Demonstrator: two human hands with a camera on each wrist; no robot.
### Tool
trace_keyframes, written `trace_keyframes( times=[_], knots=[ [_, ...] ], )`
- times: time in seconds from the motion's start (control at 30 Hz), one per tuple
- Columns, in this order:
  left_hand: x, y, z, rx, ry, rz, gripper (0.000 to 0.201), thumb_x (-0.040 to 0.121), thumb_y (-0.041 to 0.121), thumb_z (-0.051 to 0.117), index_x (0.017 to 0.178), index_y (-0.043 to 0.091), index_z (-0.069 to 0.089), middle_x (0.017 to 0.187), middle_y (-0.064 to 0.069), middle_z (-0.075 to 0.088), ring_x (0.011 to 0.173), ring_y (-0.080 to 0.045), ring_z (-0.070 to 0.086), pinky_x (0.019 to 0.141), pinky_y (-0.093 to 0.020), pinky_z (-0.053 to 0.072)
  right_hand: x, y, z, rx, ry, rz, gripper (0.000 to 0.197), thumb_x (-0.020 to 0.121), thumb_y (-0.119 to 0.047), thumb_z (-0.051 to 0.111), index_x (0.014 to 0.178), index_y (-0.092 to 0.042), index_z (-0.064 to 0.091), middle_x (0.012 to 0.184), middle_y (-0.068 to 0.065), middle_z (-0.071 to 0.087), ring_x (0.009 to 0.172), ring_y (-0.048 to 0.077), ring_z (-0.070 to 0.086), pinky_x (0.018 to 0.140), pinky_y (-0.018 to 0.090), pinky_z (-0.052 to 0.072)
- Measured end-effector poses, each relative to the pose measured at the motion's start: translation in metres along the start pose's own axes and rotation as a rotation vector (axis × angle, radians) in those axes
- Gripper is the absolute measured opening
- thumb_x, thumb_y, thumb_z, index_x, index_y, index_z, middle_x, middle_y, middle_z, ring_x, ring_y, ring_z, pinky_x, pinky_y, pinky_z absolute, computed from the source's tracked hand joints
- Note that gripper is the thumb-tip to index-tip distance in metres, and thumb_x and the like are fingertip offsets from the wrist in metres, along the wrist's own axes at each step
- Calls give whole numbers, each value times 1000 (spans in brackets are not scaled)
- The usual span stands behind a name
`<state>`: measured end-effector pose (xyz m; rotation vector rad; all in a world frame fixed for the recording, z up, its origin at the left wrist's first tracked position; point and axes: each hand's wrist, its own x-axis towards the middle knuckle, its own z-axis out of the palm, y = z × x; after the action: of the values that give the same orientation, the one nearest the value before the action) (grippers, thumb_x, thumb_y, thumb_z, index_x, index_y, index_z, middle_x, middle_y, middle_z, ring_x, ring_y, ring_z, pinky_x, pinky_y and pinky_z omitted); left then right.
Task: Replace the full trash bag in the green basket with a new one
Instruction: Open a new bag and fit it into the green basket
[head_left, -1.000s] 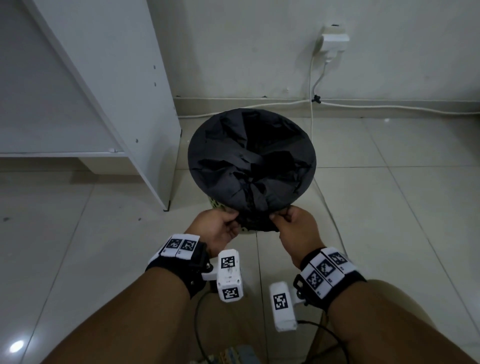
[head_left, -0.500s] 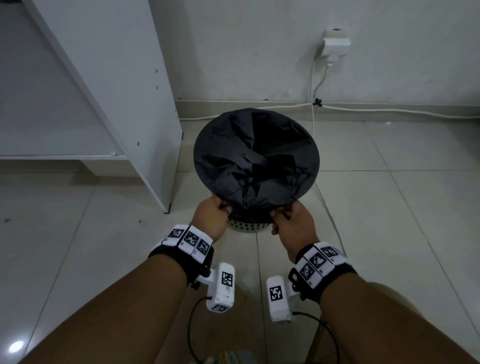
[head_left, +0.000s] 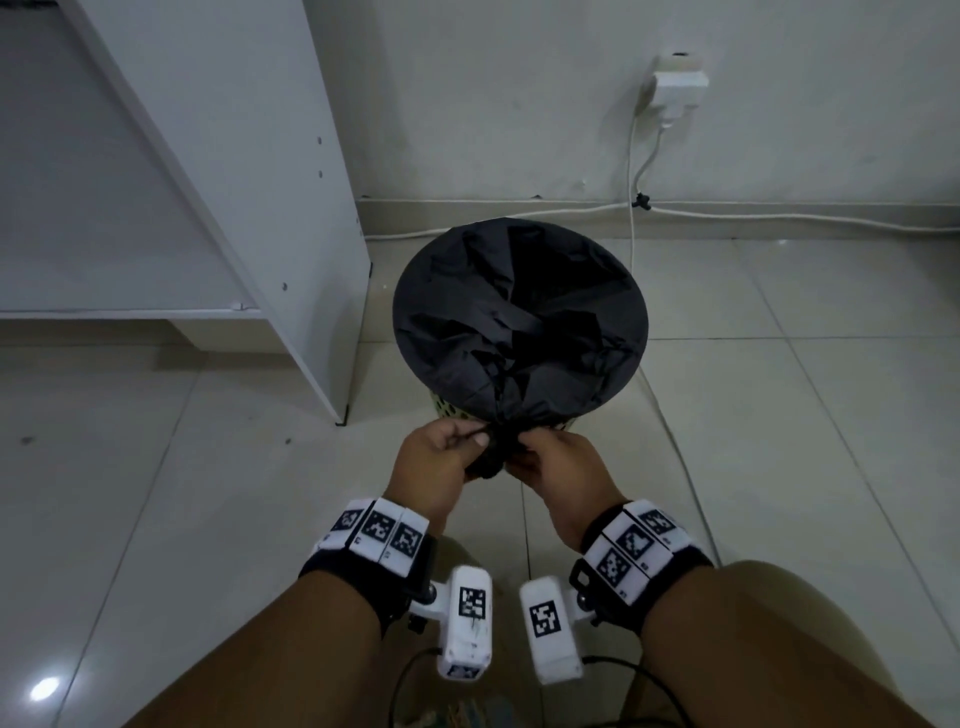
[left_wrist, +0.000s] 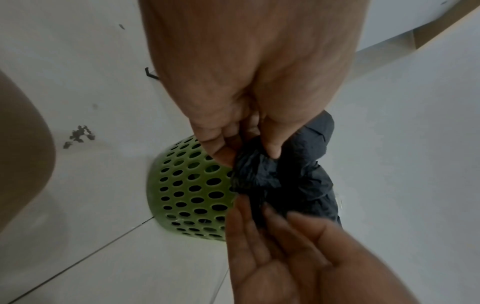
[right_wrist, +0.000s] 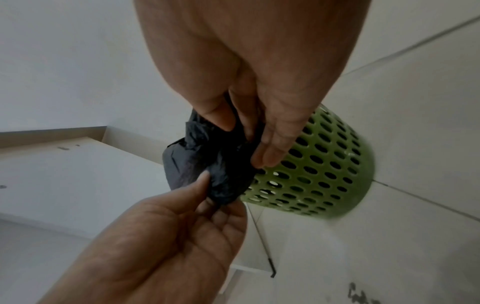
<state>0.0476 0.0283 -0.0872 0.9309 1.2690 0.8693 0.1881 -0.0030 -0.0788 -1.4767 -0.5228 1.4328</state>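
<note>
Pale floor tiles (head_left: 779, 415) ran up to a white wall w/ a plug adapter (head_left: 679, 83) and a cable along the skirting; a white cabinet (head_left: 249, 171) stood to the left. Green basket (left_wrist: 192, 189), perforated w/ round holes, stood on the floor just right of the cabinet's corner. Black trash bag (head_left: 519, 322) was stretched over its rim and lined the inside, w/ the slack gathered into a bunch at the near edge, outside the basket wall.

Both hands met at that bunch. Left hand (head_left: 441, 457) had thumb and fingers curled in, pinching the gathered plastic. Right hand (head_left: 556, 467) pinched it from the other side, thumb against curled fingers, fingertips just beside the basket wall in the right wrist view. Hands were touching or nearly so; couldn't tell which. Both wrists carried black bands w/ printed marker tags and white camera units.
</note>
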Motion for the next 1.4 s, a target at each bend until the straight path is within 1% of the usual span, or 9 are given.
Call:
trace_keyframes(
  times=[0.2,0.37,0.53,0.6,0.7,0.83,0.97,1.23,1.4],
  knots=[
    [-12,6,6,219,-165,151,25,91,-1,58,96,11,79,87,-10,78,82,-23,75,75,-34,62,1,0,14,-54,-56,-8,19,92,-17,63,99,-4,74,99,19,75,93,33,72,90,56,55],
    [-13,5,11,87,-171,1,32,97,-7,39,98,0,70,95,-22,72,80,-25,75,70,-38,63,5,0,11,-132,-41,-29,20,91,-15,63,95,0,75,99,18,75,97,34,71,94,55,54],
    [-8,-5,13,130,9,28,16,82,17,57,94,16,67,96,-18,73,86,-35,74,72,-51,63,3,-1,12,-278,-86,-95,21,85,-5,56,92,11,67,93,32,69,88,40,69,80,47,57],
    [-7,-6,12,122,63,31,34,73,26,66,106,19,60,99,-14,73,90,-31,73,73,-51,62,6,1,11,-364,-85,-129,29,75,-12,55,85,16,56,84,38,60,73,36,61,67,46,50],
    [-3,-4,11,39,29,20,25,84,11,72,108,9,64,86,-11,74,76,-29,75,65,-45,63,10,3,7,-445,-99,-168,33,73,-17,55,74,15,45,65,24,48,64,25,44,60,41,36],
    [1,4,10,98,85,64,10,88,-1,68,97,1,71,64,-5,70,45,-13,61,46,-24,50,11,2,-2,-635,-2,-255,28,79,-17,57,69,8,51,62,25,50,58,26,47,57,43,41],
    [9,3,10,172,73,54,25,90,-5,58,75,12,70,51,-2,56,46,-15,48,55,-31,42,10,4,-7,-720,116,-333,26,84,-22,56,74,0,65,69,16,66,67,33,63,62,52,55],
    [15,14,3,327,-98,-31,29,91,6,53,63,12,55,47,2,46,46,-17,44,58,-36,39,6,3,-12,-404,278,-146,22,91,-10,59,75,4,62,56,16,55,45,26,49,53,46,50],
    [12,15,-4,611,-198,170,13,89,17,69,92,5,76,75,-5,69,57,-7,54,62,-26,42,0,1,-10,-43,252,-52,17,92,6,54,83,-6,61,73,13,62,57,23,53,58,35,54]
  ],
)
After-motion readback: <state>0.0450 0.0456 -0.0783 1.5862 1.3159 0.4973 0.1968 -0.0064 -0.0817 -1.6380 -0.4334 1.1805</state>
